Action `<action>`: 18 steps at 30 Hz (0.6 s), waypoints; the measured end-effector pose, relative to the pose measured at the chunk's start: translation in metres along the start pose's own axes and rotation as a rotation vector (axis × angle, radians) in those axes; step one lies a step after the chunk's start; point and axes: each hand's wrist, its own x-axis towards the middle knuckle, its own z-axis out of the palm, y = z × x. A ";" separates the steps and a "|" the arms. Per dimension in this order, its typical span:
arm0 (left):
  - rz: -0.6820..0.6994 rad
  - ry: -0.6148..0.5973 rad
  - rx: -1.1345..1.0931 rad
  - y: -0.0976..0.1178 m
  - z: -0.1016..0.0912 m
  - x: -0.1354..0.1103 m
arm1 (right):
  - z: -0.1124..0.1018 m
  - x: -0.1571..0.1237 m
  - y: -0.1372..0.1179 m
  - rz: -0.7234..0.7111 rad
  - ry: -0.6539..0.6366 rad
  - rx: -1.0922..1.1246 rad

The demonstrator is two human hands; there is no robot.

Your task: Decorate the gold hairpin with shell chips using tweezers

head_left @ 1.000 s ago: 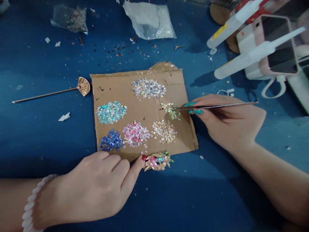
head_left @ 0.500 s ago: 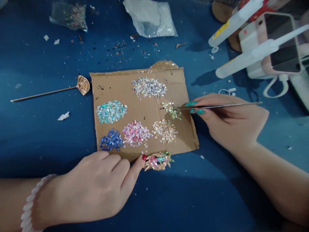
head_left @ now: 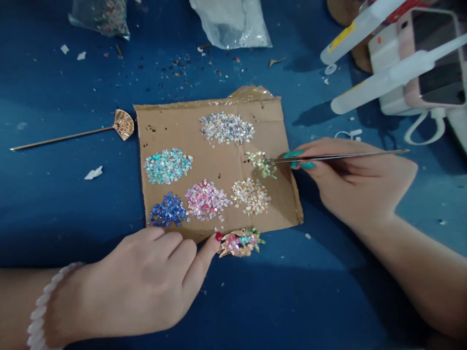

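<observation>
My right hand (head_left: 361, 180) grips a pair of thin metal tweezers (head_left: 350, 156), with their tips at the small pile of pale green chips (head_left: 265, 165). Whether a chip is between the tips is too small to tell. My left hand (head_left: 142, 282) is closed, a red-nailed finger at the left end of a gold flower ornament (head_left: 241, 243); its thumb is hidden. Pink, turquoise and green pieces cover part of the ornament, which lies at the near edge of a cardboard sheet (head_left: 215, 158). Pink chips (head_left: 206, 200) and cream chips (head_left: 251, 196) lie just beyond it.
Also on the cardboard are blue (head_left: 168, 210), turquoise (head_left: 168, 166) and silvery chips (head_left: 226, 128). A gold fan-topped hairpin (head_left: 124, 125) lies left. Plastic bags (head_left: 233, 24) are at the back. White tubes (head_left: 383, 80) and a phone (head_left: 440, 58) stand at the right.
The view has shifted slightly, so the background sits a little higher. The tweezers stay at the green chips, and my left hand keeps its place at the ornament.
</observation>
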 end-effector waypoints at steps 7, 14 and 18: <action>-0.005 0.005 -0.010 0.000 0.000 -0.001 | -0.001 -0.001 0.000 -0.001 -0.004 0.007; 0.008 -0.002 0.008 -0.002 0.000 -0.001 | 0.000 -0.002 0.002 0.009 -0.009 0.012; 0.014 -0.005 0.001 -0.001 0.000 -0.001 | 0.001 -0.001 0.002 0.012 -0.014 -0.002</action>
